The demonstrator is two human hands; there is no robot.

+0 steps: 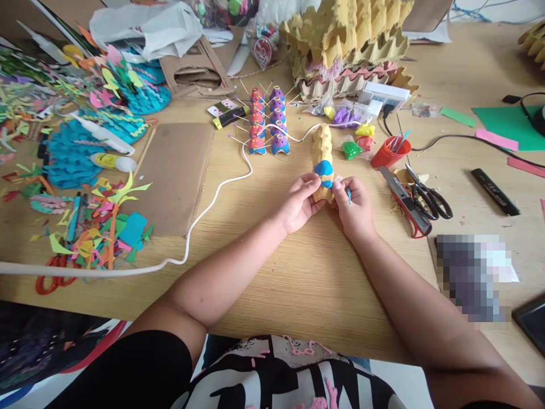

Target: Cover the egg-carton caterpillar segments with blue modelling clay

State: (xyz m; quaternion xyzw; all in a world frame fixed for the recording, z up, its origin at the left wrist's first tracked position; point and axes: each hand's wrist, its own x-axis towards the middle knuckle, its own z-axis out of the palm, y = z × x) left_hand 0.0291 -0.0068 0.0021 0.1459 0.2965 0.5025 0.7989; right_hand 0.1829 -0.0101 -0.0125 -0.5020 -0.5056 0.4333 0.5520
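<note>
A strip of yellow egg carton (322, 145) points away from me on the table, with blue clay (323, 168) spread over part of its near half. My left hand (297, 204) is closed on the strip's left side, thumb beside the clay. On the other side, my right hand (352, 207) is closed, its thumb and fingertips at the strip's right edge near the clay. A thin blue stick (349, 196) pokes out between the right fingers; most of it is hidden. Beyond stand a red carton strip (257, 116) and a purple carton strip (277, 122), both with clay and pins.
At right are an orange cup (390, 152) with blue sticks, a box cutter (406, 201) and black scissors (428, 196). A white cable (221, 184) crosses the left side near cardboard (174, 176) and paper scraps (102, 227). Egg trays (344, 40) are stacked behind.
</note>
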